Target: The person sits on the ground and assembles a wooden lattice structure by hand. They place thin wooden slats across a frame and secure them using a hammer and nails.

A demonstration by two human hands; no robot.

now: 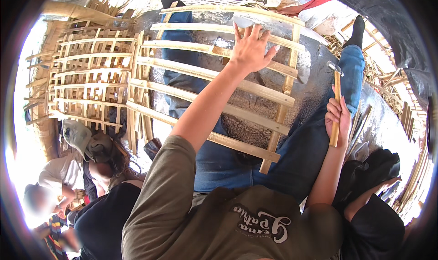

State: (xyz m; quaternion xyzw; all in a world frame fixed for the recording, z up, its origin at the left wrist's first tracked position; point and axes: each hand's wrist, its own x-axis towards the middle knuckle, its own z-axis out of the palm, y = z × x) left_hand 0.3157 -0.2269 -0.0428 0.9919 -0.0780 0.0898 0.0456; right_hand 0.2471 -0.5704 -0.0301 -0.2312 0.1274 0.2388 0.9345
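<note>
A ladder-like frame of pale bamboo slats point(255, 91) lies across my outstretched legs, with several long slats crossing an upright strip at each side. My left hand point(251, 47) reaches over it, fingers spread and resting on the far slats near the right side. To the right of the frame, my right hand point(338, 115) is closed round the wooden handle of a hammer point(337, 83). Its metal head points up and away, apart from the slats. No nail can be made out.
Finished-looking bamboo lattice panels point(91, 73) stack up at the left. Other people sit close by at lower left and lower right; a grey cap point(76, 134) shows among them. Dark sheeting point(406, 27) hangs at upper right, and loose bamboo strips point(362, 123) lie beside my right arm.
</note>
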